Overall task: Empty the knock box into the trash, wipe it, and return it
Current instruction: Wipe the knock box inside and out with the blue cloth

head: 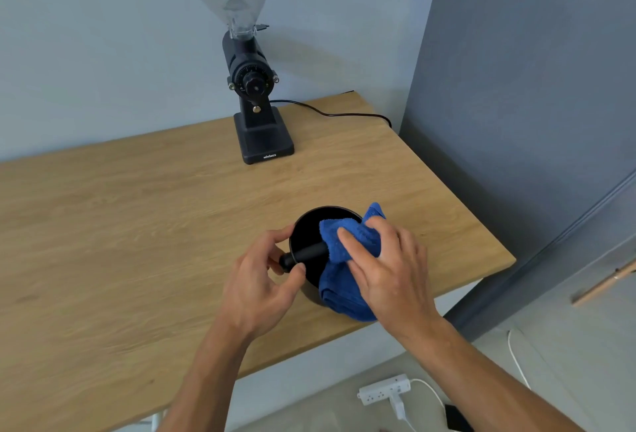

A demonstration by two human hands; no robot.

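A round black knock box [309, 225] stands on the wooden table [137, 225] near its front right corner, with a black bar across it. My left hand [261, 287] grips the box at the bar's left end. My right hand [389, 270] presses a blue cloth [344, 242] over the box's right rim and into its inside. The cloth hangs down the box's front right side. The bottom of the box is dark and I cannot see what is in it.
A black coffee grinder [254, 87] with a clear hopper stands at the back of the table, its cable [344, 115] running right. A grey wall panel [533, 121] is to the right. On the floor lies a white power strip [383, 390].
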